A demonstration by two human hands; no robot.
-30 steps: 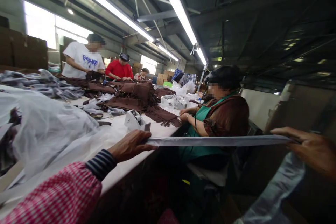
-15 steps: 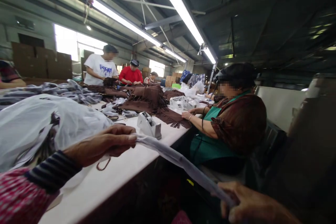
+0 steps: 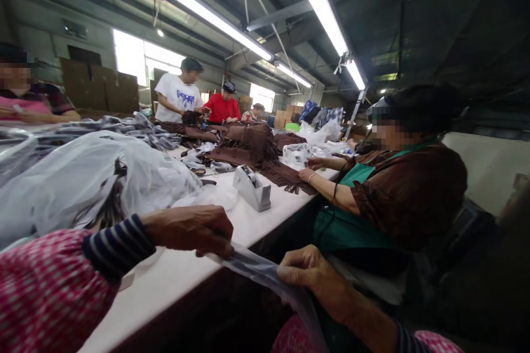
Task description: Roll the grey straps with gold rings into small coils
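A long strip wrapped in thin whitish translucent plastic (image 3: 257,269) runs between my two hands, over the table's front edge. My left hand (image 3: 196,230) pinches it near its left end, with the fingers closed. Farther right, my right hand (image 3: 312,274) grips the same strip between thumb and fingers. Beyond my right hand the loose part hangs down toward my lap. What lies inside the plastic cannot be made out. A grey tape dispenser (image 3: 253,190) stands on the white table (image 3: 207,280) just past my hands.
A big translucent plastic bag (image 3: 103,162) with dark straps fills the left. Brown fringed cloth (image 3: 248,149) is heaped mid-table. To the right sits a co-worker in a green apron (image 3: 348,226), hands on the cloth. Several other people work around the far side.
My right hand has moved left and up along the strip, closer to my left hand. The strip's far part now hangs down. The view has shifted left.
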